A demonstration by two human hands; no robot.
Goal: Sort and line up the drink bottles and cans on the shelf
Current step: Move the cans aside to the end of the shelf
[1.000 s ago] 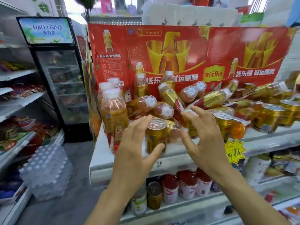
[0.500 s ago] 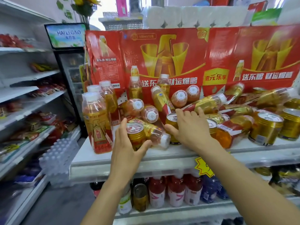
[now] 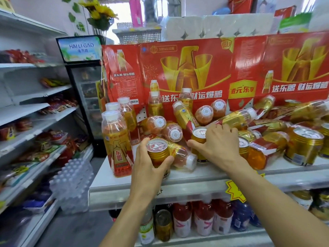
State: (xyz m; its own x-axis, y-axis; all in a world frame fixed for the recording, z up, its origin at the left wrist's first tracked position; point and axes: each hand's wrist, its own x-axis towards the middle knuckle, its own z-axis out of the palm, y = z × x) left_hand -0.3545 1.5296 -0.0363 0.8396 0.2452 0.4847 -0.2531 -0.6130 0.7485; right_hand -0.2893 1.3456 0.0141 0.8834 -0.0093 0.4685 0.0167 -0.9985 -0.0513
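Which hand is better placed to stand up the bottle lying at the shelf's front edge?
Left, probably. The left hand grips a gold can right against that fallen bottle. The right hand holds another can further back in the pile.

Small shop interior. Left: white shelving (image 3: pixel 33 111) w/ snack packets, several tiers. Far left-centre: glass-door fridge (image 3: pixel 85 97), lit sign on top reads HAI LI GAO. Above fridge: sunflower (image 3: pixel 97 9) + green leaf vine on pale wall. Floor (image 3: pixel 74 229) grey; shrink-wrapped water pack (image 3: pixel 73 184) near fridge base. Centre-right: red-gold cardboard backdrop (image 3: pixel 204 68), toilet roll packs (image 3: pixel 213 27) stacked above. Bright daylight from far opening (image 3: pixel 121 15) at top centre.
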